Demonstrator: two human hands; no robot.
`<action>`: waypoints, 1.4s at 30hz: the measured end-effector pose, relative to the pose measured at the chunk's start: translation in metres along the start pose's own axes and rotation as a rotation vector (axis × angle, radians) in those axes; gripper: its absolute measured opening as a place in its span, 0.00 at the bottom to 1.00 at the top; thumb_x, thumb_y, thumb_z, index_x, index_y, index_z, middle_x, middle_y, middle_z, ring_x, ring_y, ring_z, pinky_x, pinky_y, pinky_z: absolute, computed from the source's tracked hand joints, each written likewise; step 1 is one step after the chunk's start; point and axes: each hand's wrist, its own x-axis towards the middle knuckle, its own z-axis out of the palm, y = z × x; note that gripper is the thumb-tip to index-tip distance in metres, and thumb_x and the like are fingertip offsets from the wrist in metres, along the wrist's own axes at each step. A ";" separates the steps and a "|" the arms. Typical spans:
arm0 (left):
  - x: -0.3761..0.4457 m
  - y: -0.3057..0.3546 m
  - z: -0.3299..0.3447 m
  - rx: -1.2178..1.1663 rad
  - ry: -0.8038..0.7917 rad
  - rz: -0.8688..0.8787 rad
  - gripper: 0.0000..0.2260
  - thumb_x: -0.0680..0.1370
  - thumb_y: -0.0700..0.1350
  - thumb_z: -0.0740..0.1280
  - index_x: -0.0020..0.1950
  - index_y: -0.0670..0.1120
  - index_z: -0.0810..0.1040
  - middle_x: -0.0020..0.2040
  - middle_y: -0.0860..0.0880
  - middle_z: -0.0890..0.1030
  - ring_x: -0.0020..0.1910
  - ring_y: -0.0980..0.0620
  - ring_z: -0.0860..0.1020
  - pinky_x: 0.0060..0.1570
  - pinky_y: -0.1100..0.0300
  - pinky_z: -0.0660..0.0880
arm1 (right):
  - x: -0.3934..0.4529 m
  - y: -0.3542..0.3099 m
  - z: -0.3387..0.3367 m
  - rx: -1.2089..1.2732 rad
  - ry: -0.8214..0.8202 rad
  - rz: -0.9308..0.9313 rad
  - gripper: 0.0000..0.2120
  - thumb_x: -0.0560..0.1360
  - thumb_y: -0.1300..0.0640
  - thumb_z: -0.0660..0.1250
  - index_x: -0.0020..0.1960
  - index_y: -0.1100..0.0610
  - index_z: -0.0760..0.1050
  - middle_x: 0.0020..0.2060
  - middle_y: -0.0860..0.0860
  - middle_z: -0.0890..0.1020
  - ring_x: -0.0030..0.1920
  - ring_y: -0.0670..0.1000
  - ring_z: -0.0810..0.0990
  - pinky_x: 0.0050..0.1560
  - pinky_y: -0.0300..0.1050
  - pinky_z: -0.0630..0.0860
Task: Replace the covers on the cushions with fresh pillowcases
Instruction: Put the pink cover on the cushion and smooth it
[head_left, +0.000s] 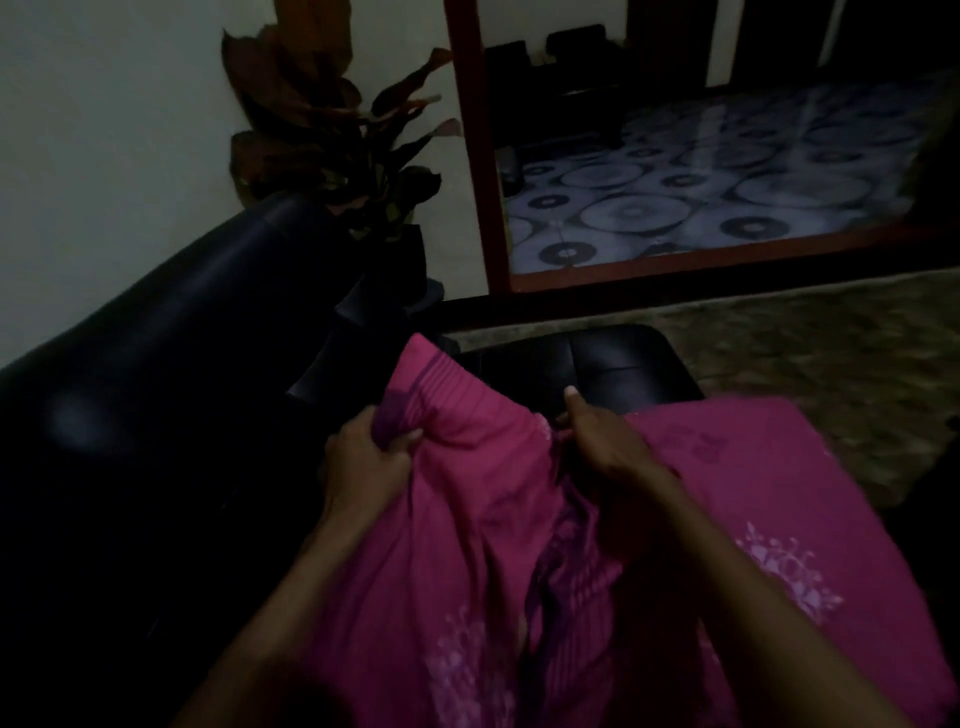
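The job looks to be midway. A pink pillowcase (467, 519) is bunched across the person's lap at the front edge of a dark sofa (156, 364), and its far end stands up full and rounded, so I judge there is a cushion inside it, though none of the cushion itself shows. Whether this cover is being pulled on or stripped off I cannot tell from the dim view. Beside it on the right lies a second pink pillowcase (779, 519), flat and smooth with a pale flower print, partly on the lap and partly over the black seat (597, 364); it looks empty, so at least one cushion is probably left to cover.

The left hand (369, 457) grips a gathered fold near the upper left corner of the bunched pillowcase, fingers curled round the striped purple band there. The right hand (597, 431) sits at the cloth's upper right part, thumb raised and pointing away; its fingers are hidden in the folds, so I judge it is holding the fabric but cannot be sure. Both hands are on the same pillowcase, a little apart, with the raised corner between them.

Behind the sofa stands a dark potted plant (332, 130), and a patterned floor (701, 182) shows beyond.
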 end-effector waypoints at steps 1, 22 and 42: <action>0.023 0.013 0.000 0.031 0.019 0.027 0.08 0.75 0.48 0.74 0.50 0.47 0.82 0.46 0.45 0.85 0.49 0.43 0.82 0.44 0.56 0.73 | 0.001 -0.002 -0.008 -0.029 0.018 0.008 0.37 0.82 0.34 0.41 0.65 0.55 0.80 0.66 0.58 0.80 0.68 0.59 0.76 0.71 0.54 0.68; 0.051 0.045 0.135 0.101 -0.201 0.413 0.11 0.75 0.57 0.69 0.45 0.52 0.86 0.45 0.53 0.85 0.45 0.52 0.81 0.45 0.56 0.75 | 0.049 0.020 -0.037 -0.460 0.202 -0.031 0.13 0.77 0.46 0.68 0.59 0.50 0.77 0.56 0.53 0.84 0.54 0.57 0.82 0.53 0.50 0.77; -0.007 0.028 0.203 -0.113 -0.117 0.377 0.12 0.76 0.51 0.70 0.57 0.50 0.77 0.58 0.52 0.75 0.61 0.50 0.72 0.77 0.40 0.52 | 0.022 0.035 -0.087 -0.791 0.244 0.258 0.39 0.76 0.27 0.50 0.65 0.58 0.77 0.64 0.62 0.79 0.63 0.62 0.78 0.63 0.53 0.75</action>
